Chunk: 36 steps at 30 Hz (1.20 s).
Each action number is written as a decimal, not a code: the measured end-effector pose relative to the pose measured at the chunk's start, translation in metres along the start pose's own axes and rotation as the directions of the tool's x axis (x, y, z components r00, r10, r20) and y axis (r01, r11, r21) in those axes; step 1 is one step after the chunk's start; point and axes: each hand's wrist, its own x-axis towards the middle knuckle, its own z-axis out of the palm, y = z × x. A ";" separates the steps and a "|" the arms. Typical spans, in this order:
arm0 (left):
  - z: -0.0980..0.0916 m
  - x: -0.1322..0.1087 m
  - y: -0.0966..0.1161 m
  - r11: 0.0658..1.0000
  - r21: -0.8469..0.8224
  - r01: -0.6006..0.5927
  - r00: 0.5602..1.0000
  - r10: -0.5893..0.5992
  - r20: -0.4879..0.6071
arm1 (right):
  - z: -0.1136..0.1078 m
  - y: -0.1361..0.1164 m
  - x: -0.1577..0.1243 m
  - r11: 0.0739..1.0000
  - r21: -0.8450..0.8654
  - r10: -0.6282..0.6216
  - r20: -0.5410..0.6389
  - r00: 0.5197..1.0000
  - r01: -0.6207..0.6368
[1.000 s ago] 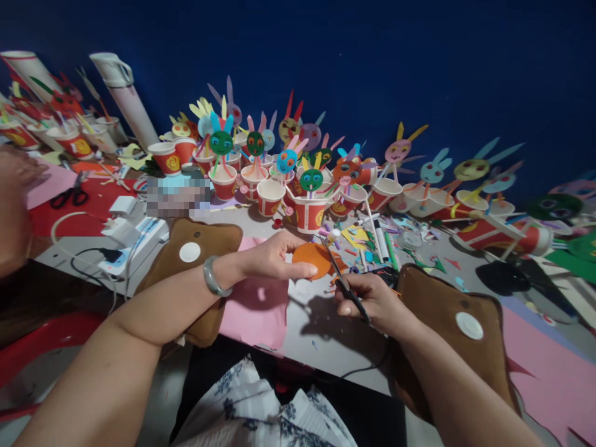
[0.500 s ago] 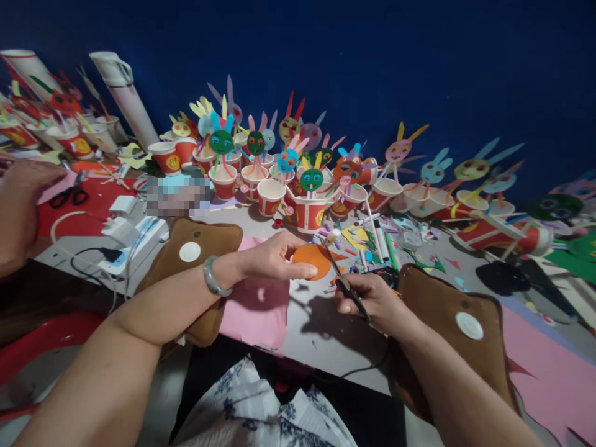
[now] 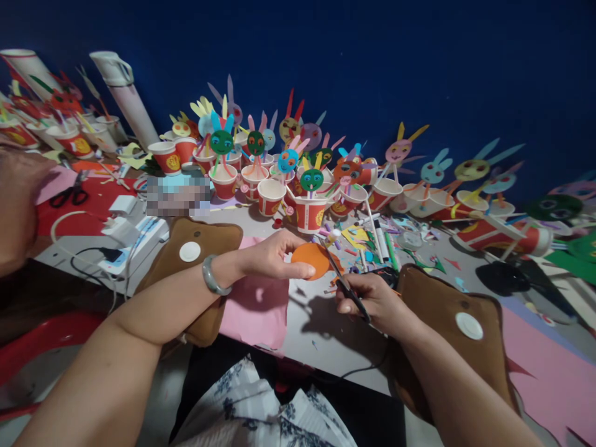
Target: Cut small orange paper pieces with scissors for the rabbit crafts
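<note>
Head view, centre of the frame. The left hand (image 3: 274, 254) pinches an orange paper disc (image 3: 311, 259) between thumb and curled fingers and holds it just above the desk (image 3: 326, 347). The right hand (image 3: 372, 301) is closed around the handles of dark scissors (image 3: 342, 279), whose blades slant up and left to meet the disc's right edge; how far the blades stand apart cannot be told. A grey bangle (image 3: 212, 276) circles the left wrist.

Below the left hand lies a pink paper sheet (image 3: 256, 310). The left forearm crosses a brown padded pouch (image 3: 190, 248) bearing a white round cap; the right forearm rests over a second brown pouch (image 3: 447, 316) of the same kind at lower right. Behind the disc, across the middle of the frame, stand rows of red-and-white paper cups (image 3: 310, 214) holding coloured paper rabbit heads on sticks, with paper scraps and marker pens (image 3: 382, 239) strewn just to the right. At the far left edge appears another person's hand (image 3: 16, 205), near black-handled scissors (image 3: 69, 195) lying on red paper.
</note>
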 end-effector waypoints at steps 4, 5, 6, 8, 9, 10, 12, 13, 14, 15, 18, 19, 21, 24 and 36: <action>-0.001 0.000 0.002 1.000 0.010 0.016 1.000 -0.016 0.002 | -0.001 0.001 0.000 1.000 0.001 -0.003 0.001 1.000 0.003; -0.001 0.000 0.003 1.000 0.010 0.021 1.000 -0.021 0.002 | -0.001 0.001 0.000 1.000 -0.001 -0.002 0.002 1.000 0.002; -0.001 0.000 0.003 1.000 0.010 0.025 1.000 -0.025 0.001 | -0.001 0.001 0.000 1.000 -0.003 0.000 0.001 1.000 0.000; -0.002 0.000 0.003 1.000 0.006 0.022 1.000 -0.022 0.001 | 0.000 0.001 0.000 1.000 -0.002 0.006 -0.001 1.000 -0.006; -0.002 0.000 0.002 1.000 0.004 0.014 1.000 -0.014 0.002 | 0.000 0.001 0.000 1.000 -0.002 0.009 -0.001 1.000 -0.009; -0.002 0.000 0.001 1.000 0.002 0.004 1.000 -0.004 0.006 | 0.000 0.001 0.000 1.000 -0.003 0.012 -0.001 1.000 -0.012; -0.003 0.001 -0.001 1.000 -0.012 -0.019 1.000 0.019 0.012 | 0.000 0.000 0.000 1.000 -0.004 0.014 0.000 1.000 -0.014; -0.003 0.001 -0.002 0.999 -0.019 -0.027 1.000 0.028 0.015 | -0.001 0.000 0.000 1.000 -0.005 0.015 0.002 1.000 -0.015; -0.004 0.001 -0.002 0.999 -0.025 -0.034 0.999 0.034 0.015 | -0.001 0.000 0.000 1.000 -0.004 0.015 0.003 1.000 -0.015; -0.004 0.001 -0.003 0.999 -0.029 -0.038 0.999 0.039 0.014 | -0.001 0.000 0.000 1.000 -0.002 0.015 0.004 1.000 -0.015; -0.004 0.002 -0.004 0.999 -0.031 -0.038 0.999 0.039 0.017 | -0.001 0.000 0.000 1.000 -0.001 0.015 0.011 1.000 -0.015; -0.005 0.002 -0.004 0.999 -0.032 -0.038 0.999 0.038 0.020 | -0.001 0.000 0.000 1.000 -0.001 0.013 0.013 1.000 -0.013; -0.005 0.002 -0.003 0.999 -0.036 -0.039 0.999 0.040 0.024 | -0.001 0.000 0.000 1.000 -0.004 0.008 0.017 1.000 -0.008; -0.005 0.001 -0.002 0.998 -0.044 -0.037 0.999 0.038 0.017 | -0.001 0.002 -0.001 1.000 -0.009 -0.002 0.016 1.000 0.002; -0.003 0.001 -0.004 0.996 -0.088 -0.011 1.000 0.012 0.015 | 0.000 0.003 -0.001 1.000 0.010 0.003 0.001 1.000 -0.003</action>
